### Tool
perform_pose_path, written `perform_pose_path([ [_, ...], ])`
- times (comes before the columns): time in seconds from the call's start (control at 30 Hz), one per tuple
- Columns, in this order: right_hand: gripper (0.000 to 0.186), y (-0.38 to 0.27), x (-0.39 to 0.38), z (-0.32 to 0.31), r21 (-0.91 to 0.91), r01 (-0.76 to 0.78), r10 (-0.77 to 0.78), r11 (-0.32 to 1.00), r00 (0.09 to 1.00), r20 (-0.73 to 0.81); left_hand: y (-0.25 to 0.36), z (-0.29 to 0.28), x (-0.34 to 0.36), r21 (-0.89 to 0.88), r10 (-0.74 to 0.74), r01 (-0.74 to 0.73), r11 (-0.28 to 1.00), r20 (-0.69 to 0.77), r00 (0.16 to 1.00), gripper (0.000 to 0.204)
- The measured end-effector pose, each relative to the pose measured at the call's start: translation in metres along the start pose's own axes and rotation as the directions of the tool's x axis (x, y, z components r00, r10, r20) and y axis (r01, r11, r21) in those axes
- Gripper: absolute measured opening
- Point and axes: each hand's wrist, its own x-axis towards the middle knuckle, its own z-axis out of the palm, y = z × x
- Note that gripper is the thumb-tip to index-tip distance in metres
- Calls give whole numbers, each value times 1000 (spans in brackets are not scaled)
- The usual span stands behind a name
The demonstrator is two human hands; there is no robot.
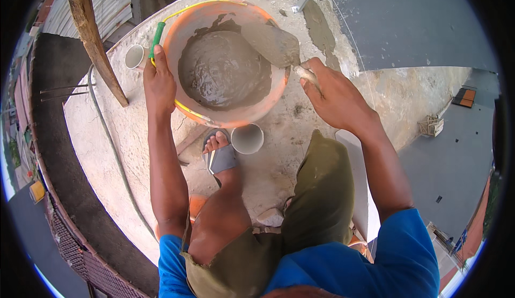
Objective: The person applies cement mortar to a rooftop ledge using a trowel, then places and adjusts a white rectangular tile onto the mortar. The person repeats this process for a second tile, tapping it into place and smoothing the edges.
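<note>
An orange bucket (169,35) stands on the pale concrete, with wet grey mortar (225,75) inside. My left hand (160,86) is closed at the bucket's left rim, where the yellow wire handle with its green grip (157,36) lies along the side; its fingertips are partly hidden. In my right hand (335,96) is a trowel (279,46), gripped by its mortar-smeared handle. The trowel's grey-coated blade lies over the bucket's right rim and reaches in above the mortar.
White round tubes or cups stand at the bucket's left (135,56) and near side (247,138). My sandalled foot (220,155) rests beside the nearer one. A wooden post (92,37) slants at upper left, a grey cable (115,153) runs below it, and a taut string (351,29) crosses at right.
</note>
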Motion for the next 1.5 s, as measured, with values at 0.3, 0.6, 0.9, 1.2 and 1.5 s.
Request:
perform_pose_path([
  [0.3,35,-18,73,37,160,-190,124,969,928,352,7,10,-9,170,99,-80,982,-104,990,66],
  [0.6,27,29,-18,30,911,-339,-2,233,937,349,-54,-29,29,-8,-82,82,997,-73,994,69],
  [0.9,35,124,-52,24,499,-500,585,708,811,-16,-73,-44,33,-124,-197,196,973,5,980,79],
  [1.2,56,139,108,8,-84,-509,471,857,839,-273,-76,-49,34,-155,-220,215,964,-17,975,79],
  [1.5,51,162,149,5,-23,-460,417,888,825,-382,-86,-40,39,-207,-191,190,960,16,981,77],
])
